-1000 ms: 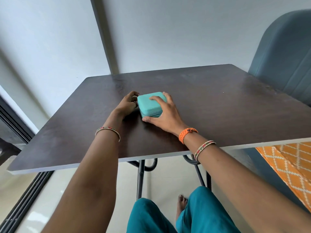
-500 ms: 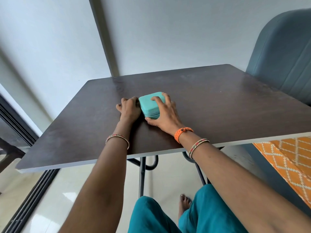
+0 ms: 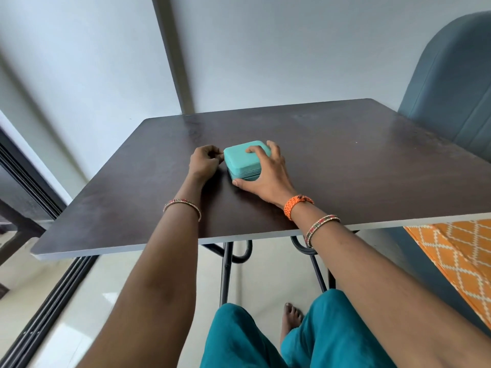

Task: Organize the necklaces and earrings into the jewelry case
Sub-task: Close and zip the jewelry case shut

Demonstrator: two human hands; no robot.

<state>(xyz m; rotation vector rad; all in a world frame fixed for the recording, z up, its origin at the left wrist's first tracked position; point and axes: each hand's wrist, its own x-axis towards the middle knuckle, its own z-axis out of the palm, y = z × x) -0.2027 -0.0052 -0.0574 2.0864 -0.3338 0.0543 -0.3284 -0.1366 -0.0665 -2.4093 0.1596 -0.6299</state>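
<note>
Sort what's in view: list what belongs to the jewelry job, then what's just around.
Job:
- closed teal square jewelry case
- right hand, gripping it
- left hand, curled at its left side

Around:
- dark brown wooden table
- blue-grey padded chair
- orange patterned cloth

The right side of the closed jewelry case is covered by the right hand. What the curled fingers of the left hand pinch at its left edge cannot be made out. The chair is cut off at the right edge.
</note>
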